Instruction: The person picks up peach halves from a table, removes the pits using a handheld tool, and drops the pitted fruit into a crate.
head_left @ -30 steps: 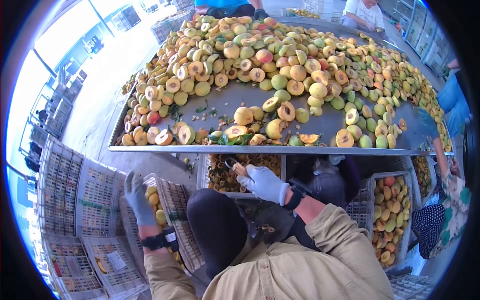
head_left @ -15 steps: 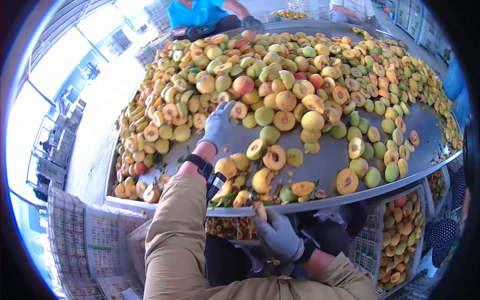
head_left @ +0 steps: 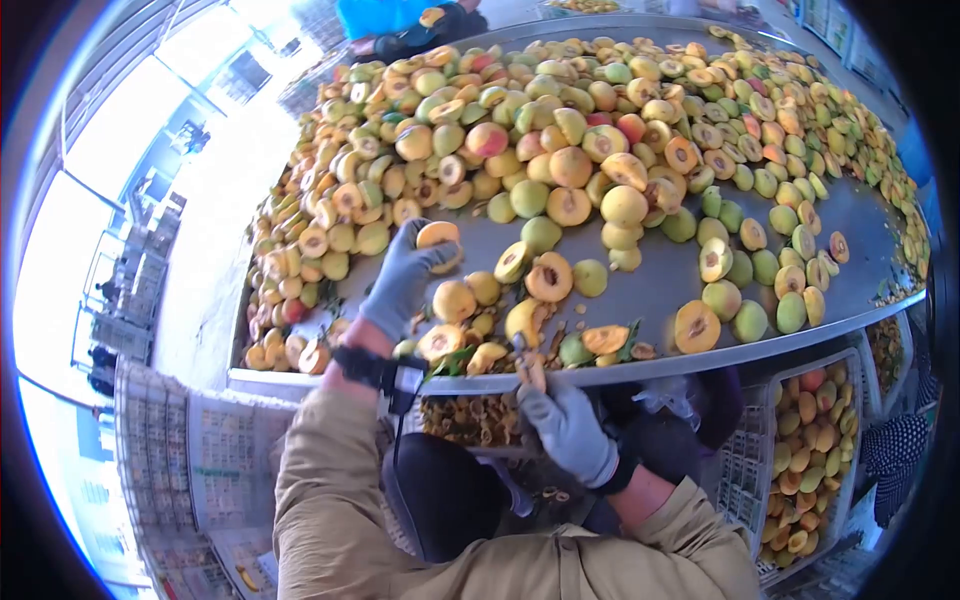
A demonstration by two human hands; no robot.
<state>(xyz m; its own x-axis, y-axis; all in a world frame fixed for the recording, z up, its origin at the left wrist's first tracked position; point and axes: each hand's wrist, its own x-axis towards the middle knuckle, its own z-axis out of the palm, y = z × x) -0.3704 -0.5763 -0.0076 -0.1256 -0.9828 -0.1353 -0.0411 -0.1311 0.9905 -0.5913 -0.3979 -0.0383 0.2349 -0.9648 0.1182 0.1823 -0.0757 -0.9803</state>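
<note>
My left hand (head_left: 400,275), in a grey glove, is raised over the near left part of the metal table. Its thumb and fingers pinch a yellow peach half (head_left: 438,237). At the table's front edge my right hand (head_left: 572,428), gloved as well, is closed around a short tool with a tan handle and metal tip (head_left: 521,352). The tip reaches just past the rim, beside a cut yellow peach (head_left: 525,319). Whole and halved peaches (head_left: 549,277) lie between the two hands, with pits and leaves among them.
A big heap of peaches (head_left: 560,130) covers the far side of the metal table (head_left: 650,290). Below the rim stand a crate of peach halves (head_left: 815,455) and a box of pits (head_left: 470,420). White crates (head_left: 240,450) stand at left; a person (head_left: 395,25) sits across.
My left hand has come back from the heap toward me, with a peach half now in it. My right hand has risen slightly, and the tool's metal tip now shows.
</note>
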